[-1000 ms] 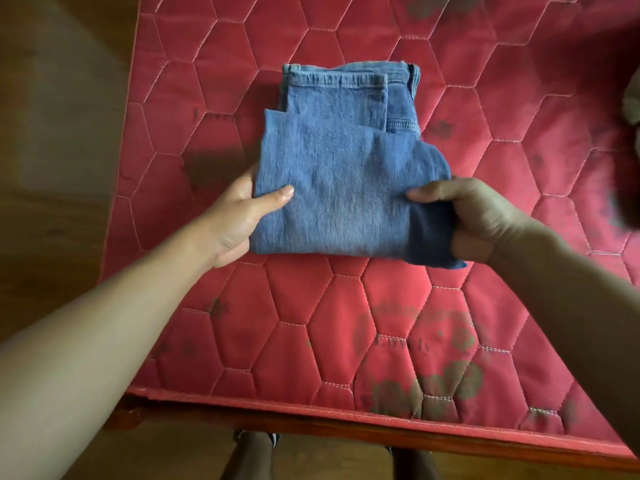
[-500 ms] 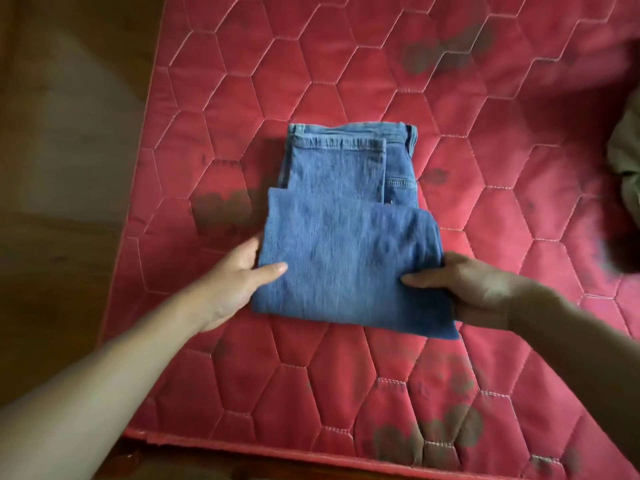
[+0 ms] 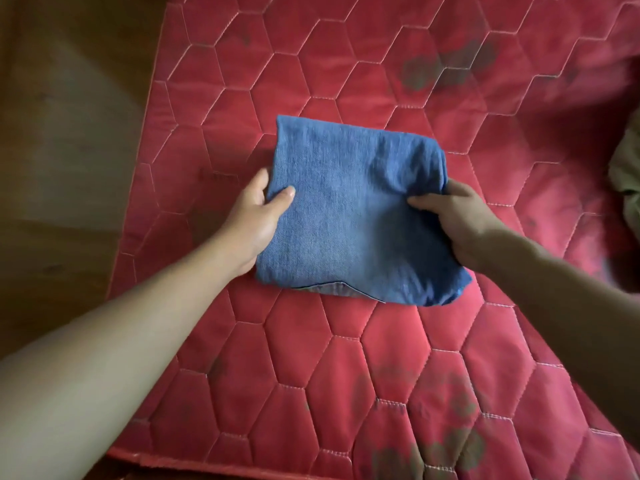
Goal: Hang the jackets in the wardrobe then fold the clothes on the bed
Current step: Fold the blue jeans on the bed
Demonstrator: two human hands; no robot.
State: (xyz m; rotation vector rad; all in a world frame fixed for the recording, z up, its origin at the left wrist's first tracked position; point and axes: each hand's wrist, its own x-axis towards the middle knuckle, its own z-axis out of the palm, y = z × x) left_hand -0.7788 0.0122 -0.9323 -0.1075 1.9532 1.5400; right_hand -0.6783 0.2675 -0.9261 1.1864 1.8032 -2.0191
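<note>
Since the earlier frame we have carried the near flap over the waistband, which is now covered. Our left hand (image 3: 258,211) pinches the bundle's left edge, thumb on top and fingers beneath. Our right hand (image 3: 457,220) pinches the right edge likewise. The folded jeans (image 3: 353,216) lie between them on the red bed (image 3: 311,358), slightly longer near-to-far, both hands equally close. An olive garment (image 3: 627,168) lies at the right edge.

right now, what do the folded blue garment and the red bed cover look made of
Folded blue garment: looks like denim, matte, with a visible diagonal twill weave and faded blue tone. Red bed cover: seemingly quilted padded fabric with a slight sheen, judging by pale hexagon stitching and puffed cells; fibre unclear.
</note>
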